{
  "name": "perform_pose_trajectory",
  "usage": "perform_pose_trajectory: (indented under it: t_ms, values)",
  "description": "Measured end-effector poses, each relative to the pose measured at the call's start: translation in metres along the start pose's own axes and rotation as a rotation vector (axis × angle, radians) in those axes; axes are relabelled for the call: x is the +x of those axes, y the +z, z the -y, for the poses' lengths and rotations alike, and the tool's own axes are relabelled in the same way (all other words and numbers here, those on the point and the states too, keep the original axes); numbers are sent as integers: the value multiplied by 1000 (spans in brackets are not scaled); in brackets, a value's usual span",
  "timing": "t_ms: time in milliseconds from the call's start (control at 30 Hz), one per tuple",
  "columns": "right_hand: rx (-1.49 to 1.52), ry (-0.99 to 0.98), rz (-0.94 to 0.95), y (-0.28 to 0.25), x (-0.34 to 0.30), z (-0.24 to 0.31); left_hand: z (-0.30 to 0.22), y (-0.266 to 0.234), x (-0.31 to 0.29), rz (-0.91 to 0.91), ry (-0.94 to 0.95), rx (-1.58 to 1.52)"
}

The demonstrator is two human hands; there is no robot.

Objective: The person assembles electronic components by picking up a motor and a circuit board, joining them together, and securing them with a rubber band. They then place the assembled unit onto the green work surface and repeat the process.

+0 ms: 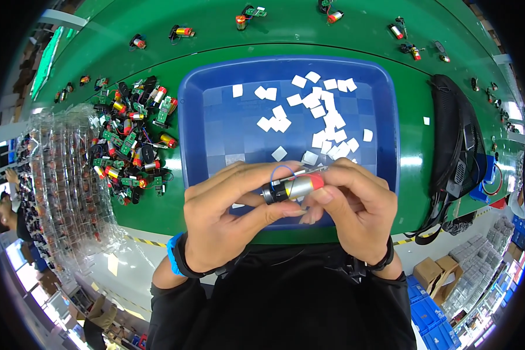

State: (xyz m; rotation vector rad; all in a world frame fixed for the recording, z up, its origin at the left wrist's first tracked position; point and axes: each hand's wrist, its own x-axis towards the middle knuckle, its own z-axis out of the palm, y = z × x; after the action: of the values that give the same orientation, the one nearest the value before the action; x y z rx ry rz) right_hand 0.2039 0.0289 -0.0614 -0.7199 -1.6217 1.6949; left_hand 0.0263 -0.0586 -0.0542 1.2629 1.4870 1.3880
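Observation:
Over the near edge of the blue tray, my left hand pinches the black end of a small cylindrical battery assembly. The battery has a silver body and a red end, with a thin blue wire looping off the black part. At the red end, the fingers of my right hand close on the battery and its wires; the fingertips partly hide what they grip. Small white square pieces lie scattered in the tray, some overlapping, beyond my hands.
Left of the tray is a heap of batteries with green circuit boards, beside stacked clear plastic trays. A black bag lies on the right of the green table. Several more battery assemblies sit along the far side, one here.

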Motion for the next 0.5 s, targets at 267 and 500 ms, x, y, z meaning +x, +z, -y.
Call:
perform_pose_trajectory:
  t_ms: [267,500]
  values:
    - [13,85,53,-6,-1,3,-15,1,5,60,118,281]
    - [-341,10,152,-15,7,19,-22,-9,26,83,-625,-621]
